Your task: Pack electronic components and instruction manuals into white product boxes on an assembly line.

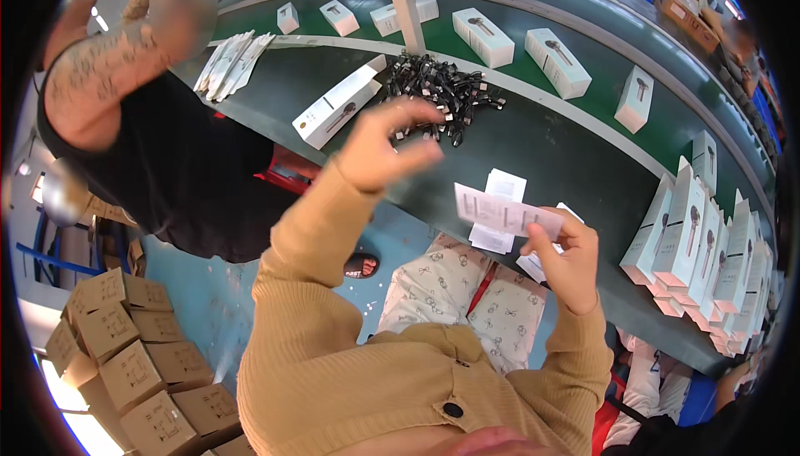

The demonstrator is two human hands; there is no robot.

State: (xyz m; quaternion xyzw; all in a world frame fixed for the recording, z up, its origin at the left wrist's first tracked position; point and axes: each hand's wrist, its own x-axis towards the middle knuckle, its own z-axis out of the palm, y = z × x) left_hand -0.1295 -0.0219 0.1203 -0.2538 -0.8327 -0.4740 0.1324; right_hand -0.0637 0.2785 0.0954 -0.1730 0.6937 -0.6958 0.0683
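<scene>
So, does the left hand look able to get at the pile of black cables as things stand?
Probably yes: the left hand looks open and empty right by the black cables, and the white box lies to one side, apparently leaving the way free.

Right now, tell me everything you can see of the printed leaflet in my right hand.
The printed leaflet is a thin, pale, elongated rectangle, apparently paper, its dark print too blurred to read. Your right hand pinches its right end; its left end is free. It slants downward to the right in this view, partly hiding white sheets on the dark green workbench; whether it touches them is unclear.
</scene>
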